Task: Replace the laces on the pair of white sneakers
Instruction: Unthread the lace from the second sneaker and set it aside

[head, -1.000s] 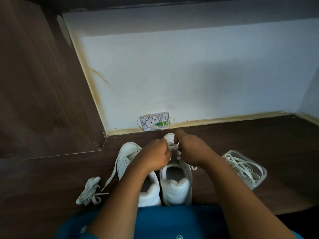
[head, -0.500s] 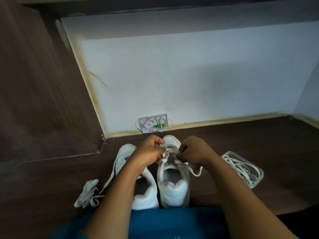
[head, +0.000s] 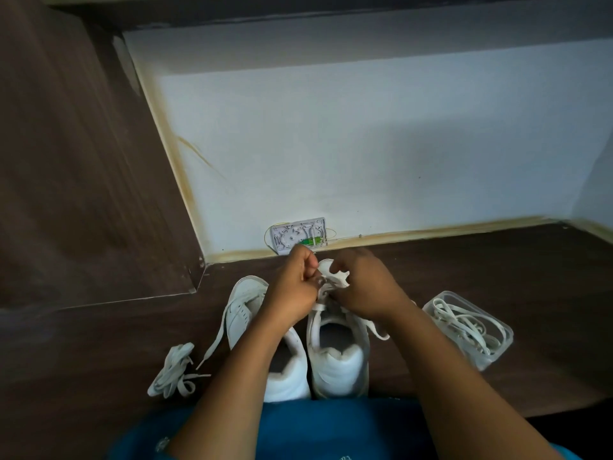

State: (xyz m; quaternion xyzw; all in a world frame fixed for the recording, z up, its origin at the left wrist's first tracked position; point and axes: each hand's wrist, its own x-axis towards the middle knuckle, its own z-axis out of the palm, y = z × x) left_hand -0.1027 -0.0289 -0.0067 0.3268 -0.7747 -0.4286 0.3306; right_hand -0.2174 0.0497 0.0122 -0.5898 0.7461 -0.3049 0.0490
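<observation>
Head view: two smooth white sneakers with padded heels stand side by side on the dark wood-grain bench (head: 497, 260), heels toward the person. The left hand (head: 292, 290) and right hand (head: 368, 290) meet over the toe end of the right sneaker (head: 338, 363), fingers curled, pinching its flat woven lace (head: 326, 290). The left sneaker (head: 245, 313) trails one loose lace end. A crumpled lace bundle (head: 175, 370) lies left; a clear plastic tub (head: 494, 358) holds coiled spare laces (head: 461, 322)

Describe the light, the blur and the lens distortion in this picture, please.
Head view: dim overall, the white wall brightest, a shadow band along its top; the wall's edges bow from the wide lens; the left hand and right hand, pinching a lace over the right sneaker, look slightly soft; no glare.
</observation>
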